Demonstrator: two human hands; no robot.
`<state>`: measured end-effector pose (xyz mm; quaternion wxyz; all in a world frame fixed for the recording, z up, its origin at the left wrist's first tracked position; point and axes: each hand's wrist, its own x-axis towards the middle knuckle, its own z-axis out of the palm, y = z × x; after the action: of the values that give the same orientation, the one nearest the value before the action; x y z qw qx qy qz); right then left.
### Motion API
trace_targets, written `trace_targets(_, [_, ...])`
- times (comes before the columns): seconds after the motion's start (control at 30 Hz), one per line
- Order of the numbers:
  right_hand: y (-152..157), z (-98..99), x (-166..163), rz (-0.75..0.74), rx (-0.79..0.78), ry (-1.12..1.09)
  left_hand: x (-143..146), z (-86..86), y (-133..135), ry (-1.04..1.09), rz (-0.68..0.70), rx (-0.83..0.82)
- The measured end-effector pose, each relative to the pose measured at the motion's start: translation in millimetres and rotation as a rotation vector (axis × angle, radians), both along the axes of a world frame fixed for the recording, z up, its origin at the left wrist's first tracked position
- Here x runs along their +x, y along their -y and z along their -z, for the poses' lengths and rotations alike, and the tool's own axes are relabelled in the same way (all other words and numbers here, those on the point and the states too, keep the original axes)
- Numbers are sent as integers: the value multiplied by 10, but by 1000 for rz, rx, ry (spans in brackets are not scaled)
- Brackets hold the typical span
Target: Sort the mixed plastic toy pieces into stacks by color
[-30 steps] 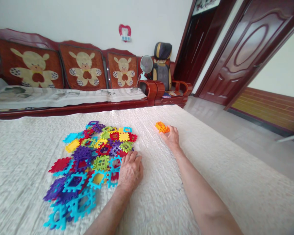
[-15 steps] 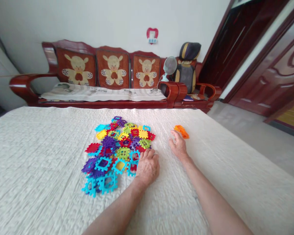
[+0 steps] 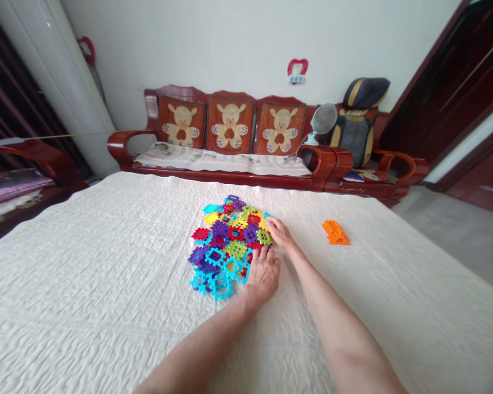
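A heap of flat plastic interlocking tiles in cyan, purple, red, yellow and green lies on the white quilted cover. My left hand rests palm down at the heap's near right edge, fingers curled onto the tiles. At the heap's far right edge my right hand has its fingertips on a yellow tile and a green one. A small stack of orange tiles lies alone on the cover, to the right of both hands.
A red wooden bench with bear-print cushions runs along the cover's far edge. A small fan and a dark backpack stand at its right end. Dark wooden doors are on the right, a white column on the left.
My right hand let go of the orange stack and moved left to the heap's edge. The orange stack stays on the cover. My view swung left. My left hand stayed by the heap.
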<state>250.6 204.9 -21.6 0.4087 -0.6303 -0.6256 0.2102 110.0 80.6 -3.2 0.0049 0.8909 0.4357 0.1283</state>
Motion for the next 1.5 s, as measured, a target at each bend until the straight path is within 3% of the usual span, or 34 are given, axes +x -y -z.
trace_targets(0.23, [177,139,-230,-46,125,-105,-377,4,-5,7,-35,43])
trace_targets(0.47, [425,92,-329,-135,138,-175,-574,-14,17,12,-61,67])
trace_targets(0.6, [483,95,-117,-10,216,-249,-482,-34,20,47,-70,72])
trace_targets(0.77, [515,174,115,164,161,-377,-204,12,14,61,-23,25])
trace_targets(0.93, [581,163,82,111,141,-409,-70,139,-33,130,-24,-34])
trace_targets(1.1, [658,128,44,67,167,-270,-76,245,-88,235,-51,-54])
trace_targets(1.27, [698,113,50,0,235,-71,-62,289,-114,281,-72,-65])
trace_targets(1.5, [701,70,32,-39,211,-19,-65,299,-138,368,-53,-83])
